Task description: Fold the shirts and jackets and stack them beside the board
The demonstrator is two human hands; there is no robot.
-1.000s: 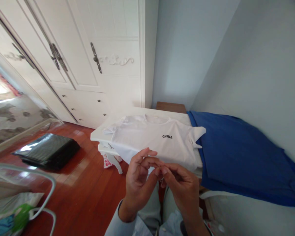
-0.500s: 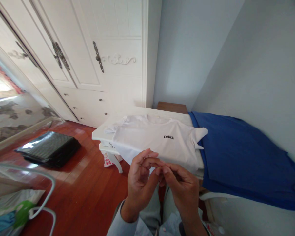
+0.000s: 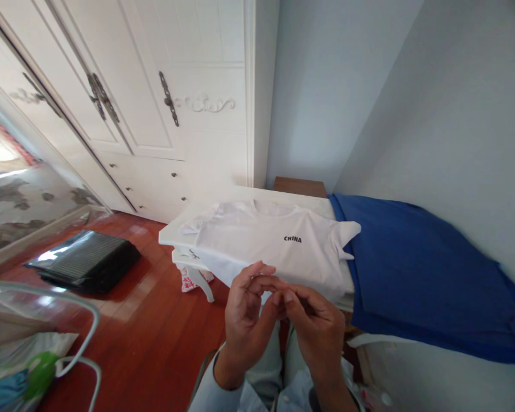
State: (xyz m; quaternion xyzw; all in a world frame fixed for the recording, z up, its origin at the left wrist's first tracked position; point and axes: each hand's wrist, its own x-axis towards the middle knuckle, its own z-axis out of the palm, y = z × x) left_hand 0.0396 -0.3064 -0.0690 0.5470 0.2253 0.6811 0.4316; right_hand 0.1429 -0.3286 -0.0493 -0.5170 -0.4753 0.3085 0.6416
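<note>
My left hand [image 3: 249,320] and my right hand [image 3: 316,326] meet at the fingertips in front of my body. Thumb and forefinger of each are pinched together at the same spot. Whatever lies between them, if anything, is too small to make out. Just beyond my hands a white T-shirt [image 3: 240,232] with the black word CHINA is spread over a white table [image 3: 171,232]. Its lower part hangs over the near edge, and the hands hide some of it.
Blue cloth [image 3: 429,274] covers a surface to the right, beside the grey wall. A white wardrobe [image 3: 210,143] stands behind. On the red wooden floor [image 3: 163,343] lies a black plastic-wrapped package [image 3: 90,260]. A white metal tube frame [image 3: 92,326] and bags are at lower left.
The pinched fingers hold nearly the same pose. The view has shifted very slightly; the shirt and table have not visibly moved.
</note>
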